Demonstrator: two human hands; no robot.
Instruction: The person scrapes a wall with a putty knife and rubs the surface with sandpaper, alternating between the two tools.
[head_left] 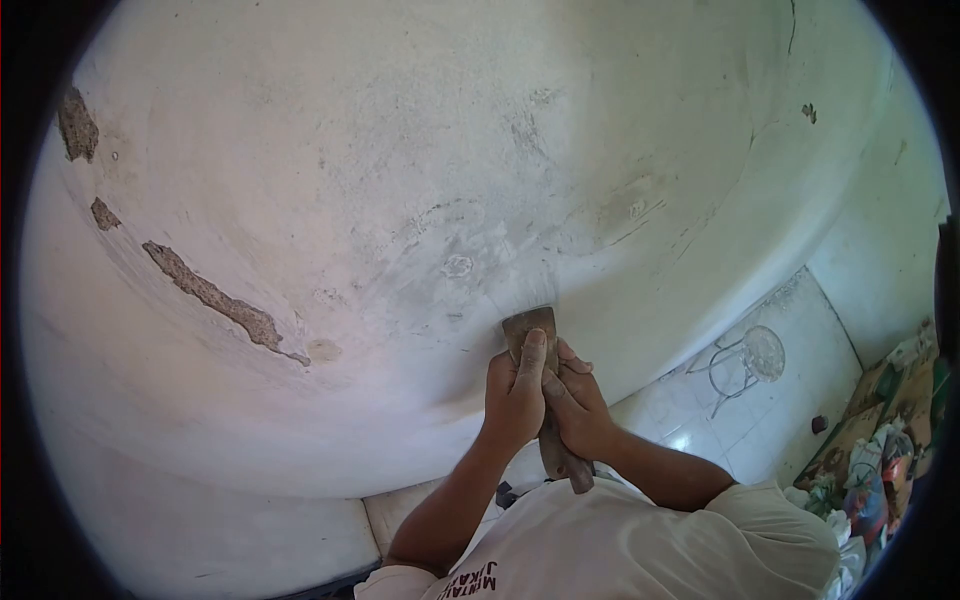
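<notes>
Both of my hands grip a scraper [529, 321] with a broad, worn blade and a handle that slants down toward my chest. My left hand [513, 402] is closed around it from the left, thumb laid along the blade's back. From the right, my right hand [582, 408] wraps the scraper, its thumb crossing near the left one. The blade's front edge is at the white wall [420, 150], just below a greyish scuffed area; whether it touches is hard to tell. The handle's butt sticks out below my hands.
Brown patches of bare wall [215, 299] show through broken paint at the left, and thin cracks run at the upper right. A round-topped metal stool [763, 353] stands on the tiled floor [690, 405] at lower right. Bags and wrapped items [868, 480] lie along the right edge.
</notes>
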